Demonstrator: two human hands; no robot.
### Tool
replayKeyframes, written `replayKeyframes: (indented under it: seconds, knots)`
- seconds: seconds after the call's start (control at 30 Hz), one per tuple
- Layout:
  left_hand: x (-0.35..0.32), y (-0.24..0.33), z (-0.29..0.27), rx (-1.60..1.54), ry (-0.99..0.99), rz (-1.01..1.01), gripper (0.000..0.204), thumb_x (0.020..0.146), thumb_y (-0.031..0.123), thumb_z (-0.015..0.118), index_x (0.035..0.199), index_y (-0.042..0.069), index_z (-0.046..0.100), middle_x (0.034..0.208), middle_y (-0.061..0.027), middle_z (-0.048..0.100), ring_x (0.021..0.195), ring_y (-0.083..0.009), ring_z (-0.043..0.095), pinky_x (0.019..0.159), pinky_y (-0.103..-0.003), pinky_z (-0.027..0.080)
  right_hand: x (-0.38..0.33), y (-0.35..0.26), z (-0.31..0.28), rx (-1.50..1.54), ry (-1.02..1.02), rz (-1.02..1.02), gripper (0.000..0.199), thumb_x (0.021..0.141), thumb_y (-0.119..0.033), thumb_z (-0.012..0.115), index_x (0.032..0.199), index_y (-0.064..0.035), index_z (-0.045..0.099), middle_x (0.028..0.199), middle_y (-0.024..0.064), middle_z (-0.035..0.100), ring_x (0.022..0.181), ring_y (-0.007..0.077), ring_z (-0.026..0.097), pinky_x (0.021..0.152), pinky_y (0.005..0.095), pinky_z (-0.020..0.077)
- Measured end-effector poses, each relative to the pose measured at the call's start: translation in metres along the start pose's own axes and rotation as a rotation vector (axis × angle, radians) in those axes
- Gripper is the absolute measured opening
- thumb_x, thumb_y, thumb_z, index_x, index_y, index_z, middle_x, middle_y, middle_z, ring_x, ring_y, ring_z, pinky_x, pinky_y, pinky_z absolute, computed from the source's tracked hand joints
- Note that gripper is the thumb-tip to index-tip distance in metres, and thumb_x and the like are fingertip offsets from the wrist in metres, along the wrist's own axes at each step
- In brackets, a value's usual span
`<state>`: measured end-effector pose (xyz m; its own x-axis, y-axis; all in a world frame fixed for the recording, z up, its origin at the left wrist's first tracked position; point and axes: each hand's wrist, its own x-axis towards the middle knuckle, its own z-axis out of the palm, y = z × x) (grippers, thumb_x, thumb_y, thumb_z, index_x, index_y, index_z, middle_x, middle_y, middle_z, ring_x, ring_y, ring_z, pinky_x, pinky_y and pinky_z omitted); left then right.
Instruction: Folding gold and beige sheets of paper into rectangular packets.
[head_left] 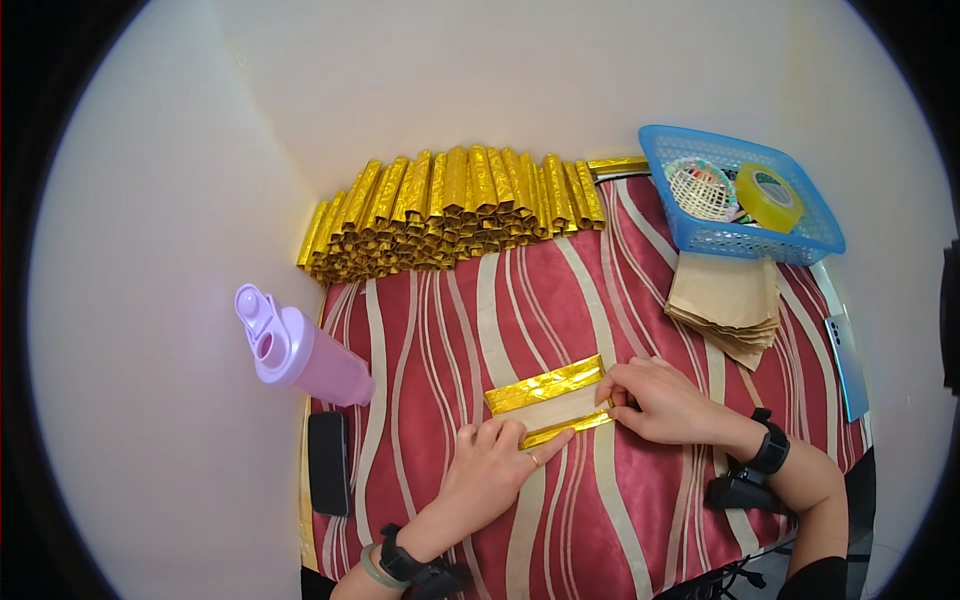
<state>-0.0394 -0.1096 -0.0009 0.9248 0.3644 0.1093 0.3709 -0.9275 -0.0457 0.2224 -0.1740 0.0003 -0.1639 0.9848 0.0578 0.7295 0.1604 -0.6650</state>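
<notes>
A sheet of gold foil paper (552, 398) lies on the striped cloth in front of me. Its long sides are folded inward, so gold strips frame a pale middle band. My left hand (492, 478) rests at the near left corner, fingers bent onto the paper. One digit with a ring stretches along the near folded edge. At the right end my right hand (655, 400) pinches the paper between thumb and fingers. Some fingertips of both hands are hidden.
A stack of rolled gold paper tubes (450, 210) lines the back. Right: a blue basket (700, 240) with a tape roll (768, 198), brown paper sheets (725, 300) and a phone (847, 370). Left: a purple bottle (325, 365) and a black phone (329, 463). Red striped cloth (430, 340) covers the surface.
</notes>
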Motion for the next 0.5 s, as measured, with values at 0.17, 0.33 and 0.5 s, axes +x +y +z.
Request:
replayKeyframes:
  seconds: [0.17,0.33,0.5]
  knots:
    - [0.002,0.001,-0.004,0.038,-0.021,0.030,0.060,0.086,0.008,0.053,0.142,0.032,0.052,0.089,-0.0030,0.045,0.091,-0.0206,0.047,0.075,-0.038,0.034,0.000,0.000,-0.001,-0.024,-0.046,0.013,0.018,0.081,-0.007,0.061,0.099,-0.0088,0.061,0.085,0.0085,0.061,0.090,0.0289,0.055,0.084,0.0421,0.0410]
    - [0.004,0.002,-0.002,-0.011,-0.002,0.021,0.066,0.086,0.001,0.047,0.141,0.037,0.053,0.088,-0.0035,0.044,0.086,-0.0216,0.045,0.076,-0.038,0.032,-0.009,0.001,0.003,-0.154,0.127,-0.200,0.015,0.083,-0.011,0.063,0.098,-0.0077,0.062,0.090,0.0076,0.061,0.093,0.0264,0.056,0.085,0.0394,0.0422]
    - [0.004,0.004,-0.003,0.014,0.000,0.011,0.063,0.087,0.004,0.048,0.140,0.036,0.054,0.088,-0.0037,0.044,0.087,-0.0217,0.045,0.077,-0.037,0.032,-0.020,-0.010,0.011,-0.563,0.192,-0.555,0.030,0.078,-0.013,0.058,0.104,0.0009,0.064,0.090,0.0060,0.058,0.093,0.0202,0.058,0.090,0.0348,0.0450]
